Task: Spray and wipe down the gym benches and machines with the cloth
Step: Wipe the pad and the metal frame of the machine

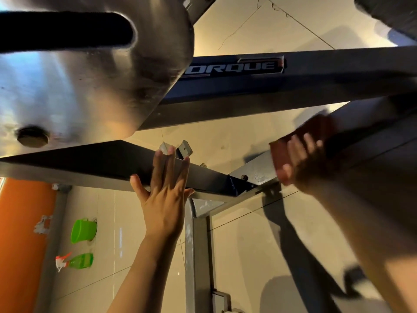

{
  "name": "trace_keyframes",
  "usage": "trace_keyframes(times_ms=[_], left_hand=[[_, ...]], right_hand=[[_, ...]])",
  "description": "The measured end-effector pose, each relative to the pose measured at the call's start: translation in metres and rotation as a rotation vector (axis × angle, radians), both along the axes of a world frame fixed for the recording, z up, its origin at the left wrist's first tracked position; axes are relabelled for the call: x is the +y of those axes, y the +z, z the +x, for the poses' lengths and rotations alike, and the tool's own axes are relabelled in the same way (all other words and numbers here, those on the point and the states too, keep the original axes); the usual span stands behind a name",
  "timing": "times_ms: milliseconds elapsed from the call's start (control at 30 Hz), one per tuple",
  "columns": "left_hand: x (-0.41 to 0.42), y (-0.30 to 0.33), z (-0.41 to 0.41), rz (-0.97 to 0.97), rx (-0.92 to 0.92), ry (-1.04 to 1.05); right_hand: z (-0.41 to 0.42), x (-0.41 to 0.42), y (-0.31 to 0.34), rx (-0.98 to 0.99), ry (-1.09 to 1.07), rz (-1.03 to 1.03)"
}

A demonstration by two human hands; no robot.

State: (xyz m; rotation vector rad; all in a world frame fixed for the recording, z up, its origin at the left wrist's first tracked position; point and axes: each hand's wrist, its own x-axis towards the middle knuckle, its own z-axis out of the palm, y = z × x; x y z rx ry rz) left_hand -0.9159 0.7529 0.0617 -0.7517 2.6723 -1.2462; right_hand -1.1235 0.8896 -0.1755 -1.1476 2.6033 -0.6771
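Note:
A dark steel machine frame fills the view: a black beam runs across the middle and a grey sloping bar joins it at the right. My left hand lies flat against the black beam, fingers straight. My right hand, blurred, presses a dark red cloth round the sloping bar. A green spray bottle with a red and white trigger lies on the tiled floor at lower left.
A large silver plate with a slot hangs close at upper left. A second dark beam carries a brand label. A green bucket stands on the floor near an orange wall panel. A grey upright post stands below the joint.

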Motion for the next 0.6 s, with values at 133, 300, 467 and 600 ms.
trace_keyframes(times_ms=[133, 300, 467, 600], left_hand=[[0.002, 0.0, -0.001, 0.031, 0.012, 0.012], [0.003, 0.002, -0.002, 0.003, -0.022, 0.021], [0.002, 0.002, -0.001, 0.017, 0.006, -0.012], [0.0, 0.002, 0.0, 0.032, 0.005, -0.012]], right_hand=[[0.08, -0.023, 0.004, -0.047, 0.261, 0.029], [0.044, -0.002, -0.006, -0.055, 0.22, -0.07], [-0.04, 0.043, -0.024, 0.071, -0.227, -0.154], [-0.059, 0.037, -0.007, -0.027, -0.417, 0.016]])
